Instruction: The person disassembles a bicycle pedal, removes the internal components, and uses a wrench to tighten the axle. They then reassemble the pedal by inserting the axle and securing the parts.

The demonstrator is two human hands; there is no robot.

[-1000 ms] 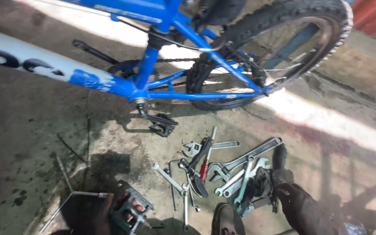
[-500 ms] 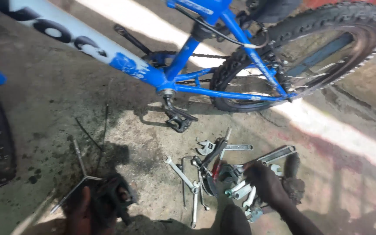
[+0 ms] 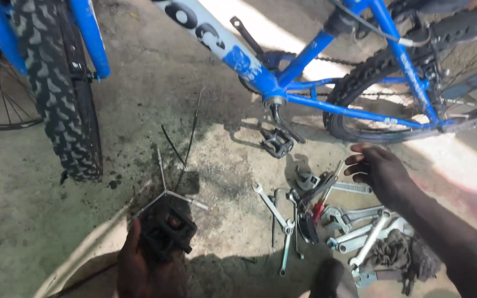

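My left hand (image 3: 147, 265) holds a black bicycle pedal (image 3: 167, 230) low at the bottom of the view, just above the concrete floor. My right hand (image 3: 379, 168) hovers open, fingers spread, over a pile of spanners and wrenches (image 3: 327, 215) on the ground, holding nothing. A blue and white bicycle frame (image 3: 282, 72) stands in front of me. Its crank arm hangs down with a black pedal (image 3: 276, 142) fitted on it, a short way left of my right hand.
A knobby front tyre (image 3: 62, 94) stands at the left, the rear wheel (image 3: 415, 83) at the upper right. A three-way Y wrench (image 3: 167, 190) and thin wires lie on the floor. A dark rag (image 3: 398, 256) lies by the tools.
The view has swung left and down, bringing the front tyre in. My right hand rose off the tool pile and opened. My left hand still holds the pedal.
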